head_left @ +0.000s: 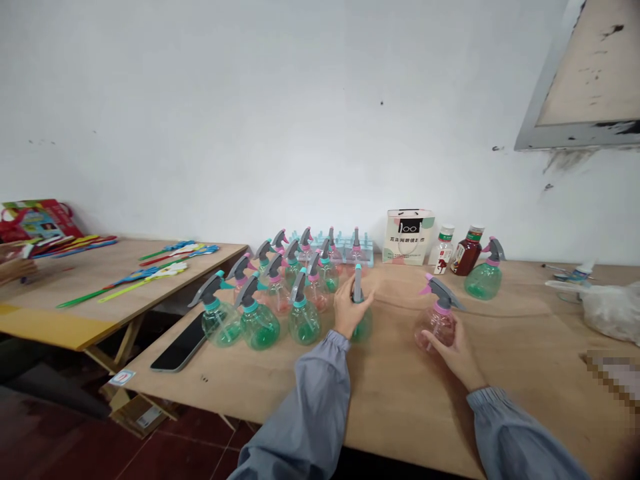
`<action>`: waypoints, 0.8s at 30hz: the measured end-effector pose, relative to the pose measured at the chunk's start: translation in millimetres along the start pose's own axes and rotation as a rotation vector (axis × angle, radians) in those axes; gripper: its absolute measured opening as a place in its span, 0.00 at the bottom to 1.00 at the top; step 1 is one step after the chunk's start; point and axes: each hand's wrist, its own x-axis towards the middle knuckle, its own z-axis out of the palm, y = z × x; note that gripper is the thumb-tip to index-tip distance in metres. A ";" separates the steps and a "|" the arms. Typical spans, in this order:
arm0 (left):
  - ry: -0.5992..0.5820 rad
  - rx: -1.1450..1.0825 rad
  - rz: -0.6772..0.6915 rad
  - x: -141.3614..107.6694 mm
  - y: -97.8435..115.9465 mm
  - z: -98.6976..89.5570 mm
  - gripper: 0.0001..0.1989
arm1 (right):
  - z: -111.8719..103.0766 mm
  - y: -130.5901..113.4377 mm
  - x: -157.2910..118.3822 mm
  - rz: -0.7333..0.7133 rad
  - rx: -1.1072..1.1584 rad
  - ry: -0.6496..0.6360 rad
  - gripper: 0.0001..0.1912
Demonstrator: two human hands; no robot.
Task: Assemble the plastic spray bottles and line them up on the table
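Observation:
My left hand (350,307) is closed round the neck of a green spray bottle (362,327) with a grey head, upright on the table at the right end of the front row. My right hand (455,350) grips the body of a pink spray bottle (434,325) with a grey and pink head, farther right. Several green and pink spray bottles stand in rows to the left, among them a green one (260,327). Another green bottle (483,280) with a pink collar stands at the back right.
A phone (180,343) lies at the table's left edge. Along the wall stand a blue rack (370,250), a paper bag (408,240), a white bottle (442,252) and a brown bottle (467,253). A plastic bag (613,310) lies right. At far left, a person's hand (17,270) shows.

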 end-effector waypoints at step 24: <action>0.183 0.302 0.090 84.2 -67.2 51.4 0.16 | 1.5 1.1 -2.3 -0.008 -0.054 0.004 0.43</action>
